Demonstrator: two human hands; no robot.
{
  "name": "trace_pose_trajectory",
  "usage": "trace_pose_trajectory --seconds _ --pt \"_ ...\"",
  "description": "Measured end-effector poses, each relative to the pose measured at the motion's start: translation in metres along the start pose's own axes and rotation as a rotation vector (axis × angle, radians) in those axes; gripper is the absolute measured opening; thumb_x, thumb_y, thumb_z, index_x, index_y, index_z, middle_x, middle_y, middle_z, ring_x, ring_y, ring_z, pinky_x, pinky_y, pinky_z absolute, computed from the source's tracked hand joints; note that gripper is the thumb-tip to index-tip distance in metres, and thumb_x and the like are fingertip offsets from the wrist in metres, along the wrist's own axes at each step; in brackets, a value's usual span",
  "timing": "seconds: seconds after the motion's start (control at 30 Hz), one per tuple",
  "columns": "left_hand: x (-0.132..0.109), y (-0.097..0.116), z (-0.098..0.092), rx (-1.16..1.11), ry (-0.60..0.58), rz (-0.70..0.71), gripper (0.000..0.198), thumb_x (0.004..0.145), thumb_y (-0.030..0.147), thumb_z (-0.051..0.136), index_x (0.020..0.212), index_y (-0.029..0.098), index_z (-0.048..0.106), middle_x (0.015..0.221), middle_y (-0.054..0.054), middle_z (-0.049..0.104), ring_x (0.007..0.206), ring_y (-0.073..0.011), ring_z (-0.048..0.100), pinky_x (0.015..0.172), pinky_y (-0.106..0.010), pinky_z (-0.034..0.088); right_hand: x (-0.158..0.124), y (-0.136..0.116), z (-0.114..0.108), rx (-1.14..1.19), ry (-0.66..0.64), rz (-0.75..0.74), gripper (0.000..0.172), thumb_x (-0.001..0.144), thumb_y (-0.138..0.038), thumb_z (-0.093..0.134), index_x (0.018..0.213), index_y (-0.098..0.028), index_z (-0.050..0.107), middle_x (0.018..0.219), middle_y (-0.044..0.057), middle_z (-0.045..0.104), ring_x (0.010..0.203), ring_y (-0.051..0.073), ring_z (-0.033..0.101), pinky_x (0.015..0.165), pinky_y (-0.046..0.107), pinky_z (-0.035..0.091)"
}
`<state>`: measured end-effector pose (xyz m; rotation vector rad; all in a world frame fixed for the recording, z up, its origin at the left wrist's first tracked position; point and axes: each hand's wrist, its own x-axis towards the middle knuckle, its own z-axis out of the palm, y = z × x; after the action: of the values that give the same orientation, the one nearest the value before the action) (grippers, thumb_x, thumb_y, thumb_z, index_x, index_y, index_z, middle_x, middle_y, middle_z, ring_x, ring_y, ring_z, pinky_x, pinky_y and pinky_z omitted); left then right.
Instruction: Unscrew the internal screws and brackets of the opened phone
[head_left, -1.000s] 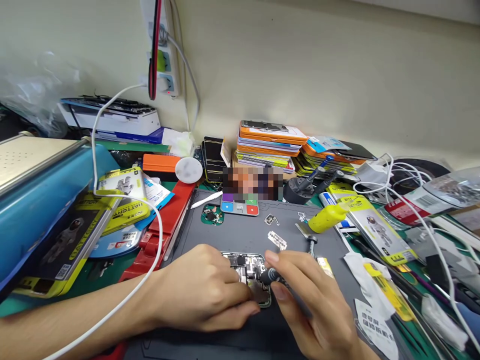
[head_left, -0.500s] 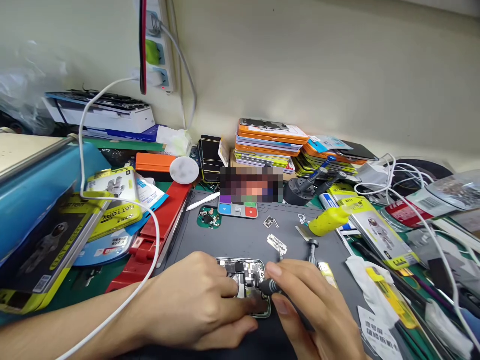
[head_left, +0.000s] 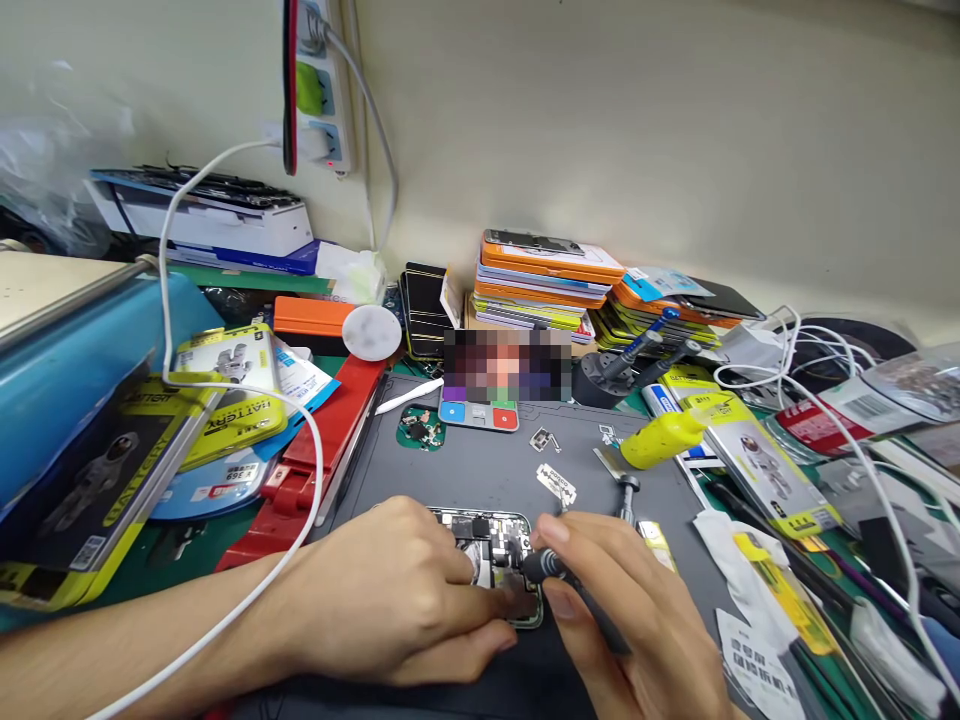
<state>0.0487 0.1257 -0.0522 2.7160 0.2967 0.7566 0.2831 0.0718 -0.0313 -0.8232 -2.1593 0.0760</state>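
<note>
An opened phone (head_left: 495, 548) lies on the dark grey mat, its inner parts exposed. My left hand (head_left: 405, 595) covers its left side, fingers curled and gripping it, with fingertips over the lower inside. Between the thumb and fingers of my right hand (head_left: 622, 610) is a small dark screwdriver (head_left: 545, 566); its tip points into the phone's right side and cannot be made out. Beyond the phone lie a razor blade (head_left: 556, 484) and small metal parts (head_left: 544, 440). Another screwdriver (head_left: 627, 497) lies just past my right hand.
A yellow bottle (head_left: 660, 432) lies at the mat's right, near a screwdriver holder (head_left: 604, 378). Battery boxes (head_left: 112, 500) and a red tool (head_left: 307, 450) crowd the left side. A white cable (head_left: 319, 460) hangs across my left forearm. Stacked boxes (head_left: 544, 285) stand by the wall.
The whole view has shifted slightly. Both hands stay at the phone, and the screwdriver in my right hand is in nearly the same place.
</note>
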Motion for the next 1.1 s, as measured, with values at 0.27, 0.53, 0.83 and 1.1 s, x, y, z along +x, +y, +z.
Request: trace_pose_trajectory --seconds 0.27,0.53,0.83,1.1 --pt "-0.0007 -0.0007 0.0001 0.014 -0.027 -0.013 0.024 0.108 0.023 0.052 0.106 0.015 0.074 0.074 0.001 0.07 0.057 -0.0161 0.06 0.051 -0.038 0.033 -0.0013 0.0001 -0.0003 0.013 -0.002 -0.002 0.042 0.098 0.009 0.042 0.137 -0.005 0.053 0.126 0.012 0.058 0.12 0.014 0.057 0.104 0.025 0.048" --pt "-0.0012 -0.0002 0.0002 0.016 -0.042 -0.018 0.023 0.11 0.025 0.05 0.111 0.016 0.072 0.071 0.001 0.068 0.056 -0.0161 0.061 0.051 -0.037 0.031 0.0011 0.0016 -0.0003 -0.002 -0.014 -0.015 0.039 0.099 0.007 0.044 0.135 -0.005 0.054 0.125 0.012 0.058 0.118 0.015 0.059 0.104 0.026 0.049" --pt "-0.0012 -0.0006 0.0011 0.009 -0.069 -0.029 0.022 0.109 0.024 0.051 0.104 0.018 0.072 0.076 0.0 0.072 0.059 -0.0166 0.063 0.053 -0.037 0.032 0.002 -0.0016 -0.0003 0.004 -0.007 -0.011 0.043 0.1 0.006 0.043 0.141 -0.006 0.052 0.124 0.011 0.058 0.117 0.014 0.058 0.103 0.025 0.049" --pt "-0.001 -0.0008 0.0006 0.015 -0.082 -0.018 0.027 0.11 0.025 0.049 0.1 0.017 0.073 0.075 0.0 0.071 0.059 -0.0174 0.062 0.052 -0.038 0.034 0.001 0.0001 -0.0007 0.018 -0.008 -0.025 0.043 0.101 0.006 0.043 0.142 -0.005 0.052 0.122 0.011 0.058 0.117 0.015 0.058 0.103 0.025 0.047"
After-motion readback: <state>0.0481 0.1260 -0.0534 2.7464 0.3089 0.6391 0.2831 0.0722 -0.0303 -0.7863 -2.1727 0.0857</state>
